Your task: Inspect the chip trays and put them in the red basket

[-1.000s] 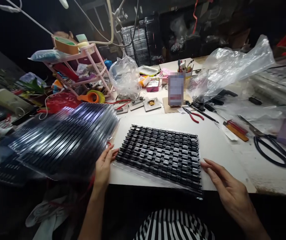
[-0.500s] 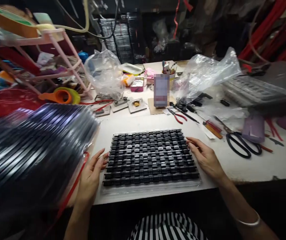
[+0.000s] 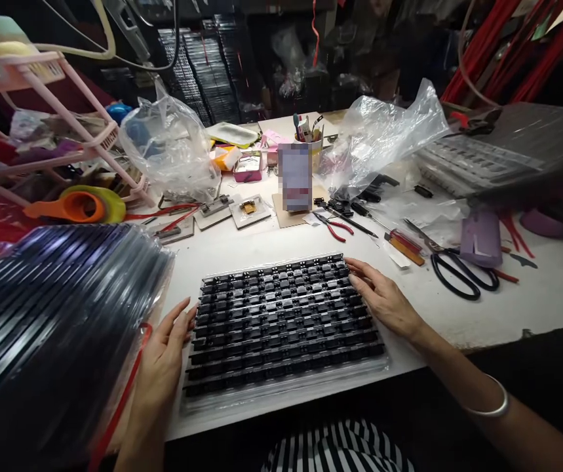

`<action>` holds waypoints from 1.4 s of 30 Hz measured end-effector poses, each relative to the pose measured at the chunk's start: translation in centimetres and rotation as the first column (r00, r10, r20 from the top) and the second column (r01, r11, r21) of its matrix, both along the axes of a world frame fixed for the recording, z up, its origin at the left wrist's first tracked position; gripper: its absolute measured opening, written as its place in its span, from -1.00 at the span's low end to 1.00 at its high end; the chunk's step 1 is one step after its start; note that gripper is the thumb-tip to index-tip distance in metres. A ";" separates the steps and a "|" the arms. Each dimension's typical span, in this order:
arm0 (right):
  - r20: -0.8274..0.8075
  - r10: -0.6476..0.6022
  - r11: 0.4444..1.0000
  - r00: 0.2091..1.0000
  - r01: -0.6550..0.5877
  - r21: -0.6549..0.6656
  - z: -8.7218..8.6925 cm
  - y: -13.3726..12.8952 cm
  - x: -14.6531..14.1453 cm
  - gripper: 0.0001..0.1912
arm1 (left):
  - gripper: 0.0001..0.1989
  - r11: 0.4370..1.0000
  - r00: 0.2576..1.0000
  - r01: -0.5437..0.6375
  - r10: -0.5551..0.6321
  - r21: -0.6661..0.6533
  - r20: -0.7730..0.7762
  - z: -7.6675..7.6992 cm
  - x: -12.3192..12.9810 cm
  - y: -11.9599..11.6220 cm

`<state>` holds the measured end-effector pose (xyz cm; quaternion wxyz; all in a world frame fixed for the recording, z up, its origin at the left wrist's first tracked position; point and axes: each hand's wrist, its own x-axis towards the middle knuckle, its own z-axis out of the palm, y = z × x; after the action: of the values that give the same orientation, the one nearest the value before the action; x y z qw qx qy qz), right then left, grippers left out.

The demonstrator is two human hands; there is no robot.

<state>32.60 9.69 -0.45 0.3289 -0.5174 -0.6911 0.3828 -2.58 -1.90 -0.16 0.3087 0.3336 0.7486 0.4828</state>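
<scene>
A clear plastic tray (image 3: 288, 324) filled with rows of small black parts lies on the white table in front of me, turned slightly. My left hand (image 3: 166, 347) is at its left edge, thumb and fingers around the side. At the upper right edge, my right hand (image 3: 384, 298) has its fingers against the tray's side. Both hands hold the tray between them; some fingertips are hidden behind its edges.
Wrapped black trays (image 3: 65, 308) are stacked at the left, beside a red strap (image 3: 124, 393). Behind stand a phone (image 3: 295, 177) and plastic bags (image 3: 168, 144). Red pliers (image 3: 333, 225), black scissors (image 3: 463, 275) and a purple object (image 3: 480, 237) lie right.
The camera view has shifted, so the table items appear further left. The tray now looks tilted, its right end higher, with both hands still at its sides.
</scene>
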 end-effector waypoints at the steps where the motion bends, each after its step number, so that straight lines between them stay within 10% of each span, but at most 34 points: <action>1: -0.035 -0.019 1.000 0.999 0.018 -0.026 0.0 0.1 -0.1 -0.55 | -0.51 0.999 0.999 -0.014 0.013 0.029 0.042 -0.1 0.0 0.1; 12: -0.623 -0.136 0.985 0.770 0.039 -0.167 0.7 -0.5 -0.4 -0.67 | -0.60 0.913 0.907 -0.152 -0.023 0.377 0.421 1.2 1.7 -0.3; 42: -0.679 -0.060 0.997 0.731 0.008 -0.080 1.1 -0.7 -0.2 -0.65 | -0.58 0.869 0.879 -0.224 -0.014 0.440 0.476 1.2 1.5 -0.3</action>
<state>32.37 9.00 0.69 0.5472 -0.3653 -0.4991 0.5639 -1.10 -2.21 1.00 0.3580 0.2320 0.5256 0.7361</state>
